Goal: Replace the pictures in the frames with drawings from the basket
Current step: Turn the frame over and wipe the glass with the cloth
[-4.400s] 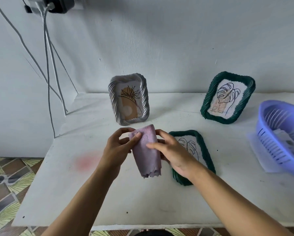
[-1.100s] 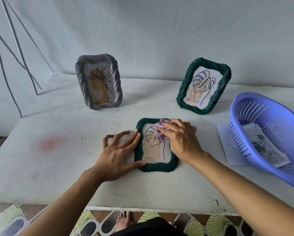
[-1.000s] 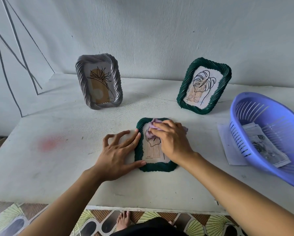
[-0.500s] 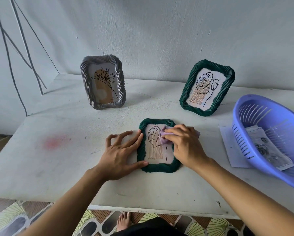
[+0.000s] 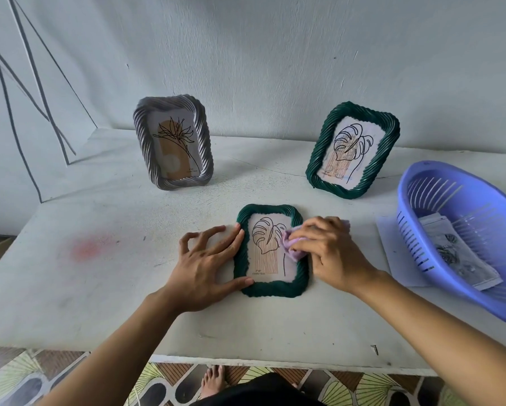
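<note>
Head view, one moment.

- Green frame [image 5: 272, 290]: lies flat on the table [image 5: 99, 288], near the front edge and about mid-width, glass side up. Long axis runs from the person toward the wall. The leaf picture [image 5: 265, 238] inside reads upright from the person's side: leaf top at the far end, small caption line at the near end.
- Left hand [image 5: 205, 265]: palm down on the table just left of the frame, fingers spread apart. Fingertips touch the frame's left rim near the far corner, and the thumb touches the rim near the near-left corner. It grips nothing.
- Right hand [image 5: 331, 256]: fingers curled together around a bunched purple cloth [image 5: 291, 250], pressing it onto the right half of the picture. The hand covers the frame's right rim.
- Grey frame [image 5: 181, 183]: stands upright at the back left, long axis vertical, with a flower picture facing the person.
- Second green frame [image 5: 333, 191]: stands at the back right, leaning, top tilted to the right, with a leaf picture facing the person.
- Purple basket [image 5: 412, 238]: at the right edge of the table, well apart from the flat frame. Drawings [image 5: 456, 253] lie inside it, their long side running away from the person. A white sheet [image 5: 392, 253] lies partly under the basket.
</note>
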